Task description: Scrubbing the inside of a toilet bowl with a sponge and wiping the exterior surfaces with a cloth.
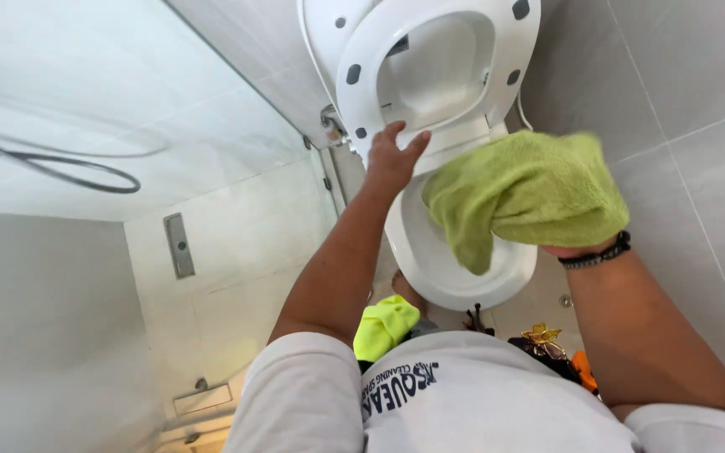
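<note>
Fingers [403,144] of left hand [389,159] spread wide, tips pressed flat against lower edge of raised toilet seat [362,59], gripping nothing. Thumb angled off toward left side of seat ring. Left forearm running from near centre of view up to that hand.

Right hand [576,239] almost wholly buried under green microfibre cloth [530,189]; fingers out of sight, so cannot tell whether curled or flat, though cloth draped and bunched over hand and carried by it. Cloth slightly blurred, hanging over right rim of toilet bowl [430,260], one corner drooping down into bowl opening. Whether cloth actually touches porcelain: cannot tell. Dark beaded bracelet [602,254] round right wrist, just below cloth edge.

White seat tilted up and back with lid [316,25] behind it, dark rubber bumpers [352,74] dotted round underside of ring. Bowl white, directly below seat, between both forearms.

Further off to left, glass shower partition [127,101] with dark looped hose [69,168] showing behind it, and metal floor drain [179,245] set in pale tiles. Grey wall tiles [681,84] at right.

Nearest to camera, white shirt [480,394] with dark lettering, and second yellow-green cloth [386,325] tucked just above it, below left forearm. Small gold-coloured ornament [545,337] and orange object [585,369] near right forearm, kind of object not clear.
</note>
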